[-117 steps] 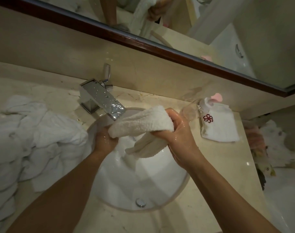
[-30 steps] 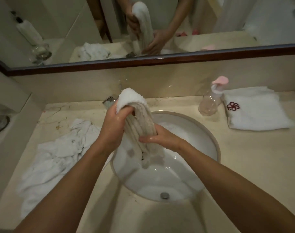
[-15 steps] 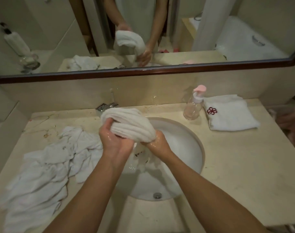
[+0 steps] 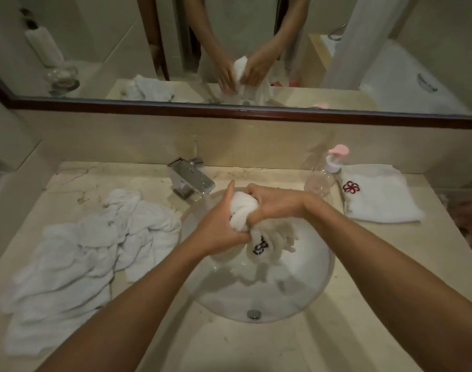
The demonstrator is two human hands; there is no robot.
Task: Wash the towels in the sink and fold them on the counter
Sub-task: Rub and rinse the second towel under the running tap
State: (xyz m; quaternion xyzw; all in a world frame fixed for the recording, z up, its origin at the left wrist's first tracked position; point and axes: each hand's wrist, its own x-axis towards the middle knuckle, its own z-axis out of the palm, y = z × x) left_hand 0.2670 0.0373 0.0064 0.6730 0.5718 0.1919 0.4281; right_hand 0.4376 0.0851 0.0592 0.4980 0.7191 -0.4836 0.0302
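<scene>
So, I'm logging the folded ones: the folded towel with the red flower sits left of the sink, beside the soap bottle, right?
Not left: the head view shows the folded towel right of the sink, beside the soap bottle. Left lies a crumpled pile of towels.

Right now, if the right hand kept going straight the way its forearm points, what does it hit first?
The right hand points up-left across the sink. First contact would probably be the left hand, which grips the same wrung towel. Beyond it stands the faucet. Depth from this single view is uncertain.
</scene>
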